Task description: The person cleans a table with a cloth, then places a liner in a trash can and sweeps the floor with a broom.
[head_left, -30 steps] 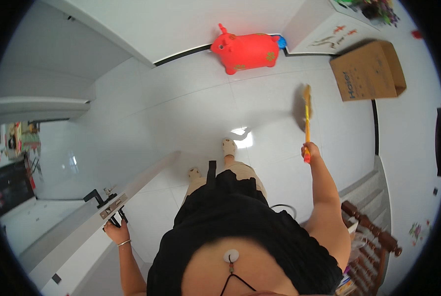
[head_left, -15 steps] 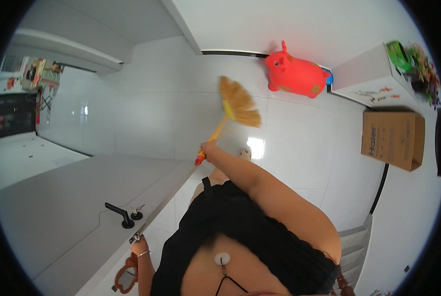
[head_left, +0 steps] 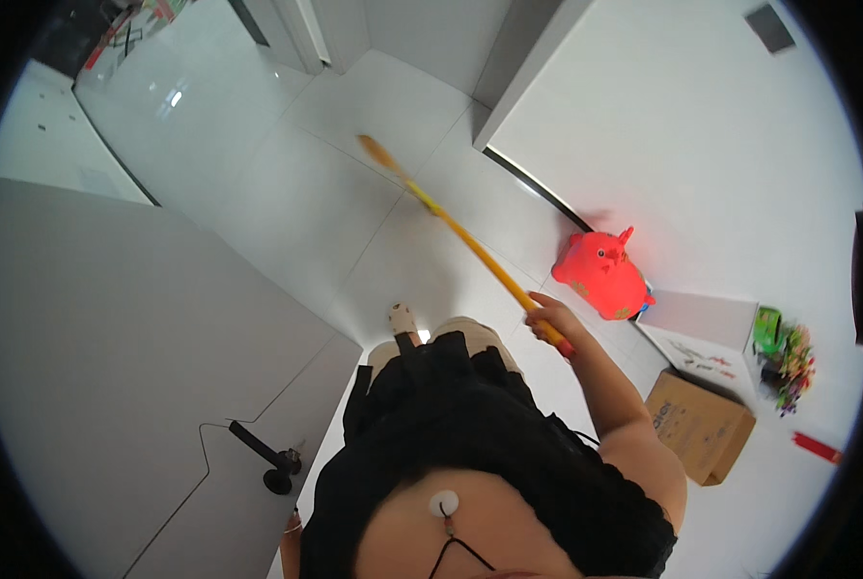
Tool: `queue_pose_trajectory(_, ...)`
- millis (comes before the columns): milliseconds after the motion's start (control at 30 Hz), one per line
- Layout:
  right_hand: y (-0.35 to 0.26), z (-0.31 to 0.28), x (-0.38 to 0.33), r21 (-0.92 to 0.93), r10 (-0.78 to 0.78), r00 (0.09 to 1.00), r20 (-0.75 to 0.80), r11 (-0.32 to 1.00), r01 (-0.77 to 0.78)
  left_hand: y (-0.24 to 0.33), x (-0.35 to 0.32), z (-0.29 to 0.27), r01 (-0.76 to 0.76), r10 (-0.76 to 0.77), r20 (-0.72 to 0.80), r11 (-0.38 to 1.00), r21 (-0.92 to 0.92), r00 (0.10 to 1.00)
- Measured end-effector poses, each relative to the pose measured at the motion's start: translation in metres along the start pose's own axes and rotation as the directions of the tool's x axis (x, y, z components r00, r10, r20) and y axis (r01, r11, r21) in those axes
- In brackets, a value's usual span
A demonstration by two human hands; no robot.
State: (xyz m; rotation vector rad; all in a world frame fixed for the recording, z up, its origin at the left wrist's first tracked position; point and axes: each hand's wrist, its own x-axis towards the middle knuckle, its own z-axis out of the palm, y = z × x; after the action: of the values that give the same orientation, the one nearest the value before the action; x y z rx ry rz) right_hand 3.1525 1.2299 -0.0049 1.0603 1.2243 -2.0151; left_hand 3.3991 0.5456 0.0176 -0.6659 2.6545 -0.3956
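Observation:
My right hand (head_left: 551,317) is wrapped round the yellow handle of a broom (head_left: 485,253), close to its red end. The broom slants away to the far left, and its straw head (head_left: 379,152) shows edge-on, a little blurred. At the lower left, beside the edge of a grey door (head_left: 161,386), only a small part of my left hand (head_left: 293,522) shows. Its fingers are hidden, so their hold cannot be made out. A black door handle (head_left: 258,449) with a key by it sits on the door face near that hand.
A red inflatable animal toy (head_left: 602,275) stands against the wall on the right. Beyond it are a white cabinet (head_left: 707,323) with flowers (head_left: 793,367) and a green object on top, and a cardboard box (head_left: 702,425). Pale floor tiles (head_left: 335,222) stretch ahead to a doorway.
My right hand has swung right with the broom, whose head has shifted left and turned edge-on. The view has turned left, and my left hand is now mostly out of sight.

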Motion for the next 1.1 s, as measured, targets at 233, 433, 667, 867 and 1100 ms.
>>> queue_pose_trajectory(233,-0.063,-0.05,0.068,0.635,0.3,0.949,-0.102,0.754,-0.169,0.039,-0.019,-0.03,0.211,-0.211,0.008,0.977,-0.042,0.978)
queue_pose_trajectory(433,-0.142,-0.025,0.306,0.837,0.41,0.881,-0.235,0.547,-0.031,0.105,-0.038,-0.092,0.392,-0.392,-0.061,0.92,-0.019,0.918)
queue_pose_trajectory(667,-0.202,0.28,0.384,0.389,0.336,0.935,0.116,0.85,-0.354,0.18,-0.063,-0.157,0.426,-0.393,-0.284,0.903,0.062,0.875)
queue_pose_trajectory(867,-0.32,0.3,0.476,0.324,0.253,0.489,0.835,0.491,-0.808,0.258,-0.018,-0.218,0.638,-0.75,0.021,0.547,-0.542,0.661)
queue_pose_trajectory(1100,-0.394,0.259,0.354,-0.161,0.07,0.853,0.517,0.987,0.016,0.302,0.026,-0.259,0.481,-0.9,0.175,0.044,-0.875,0.4)
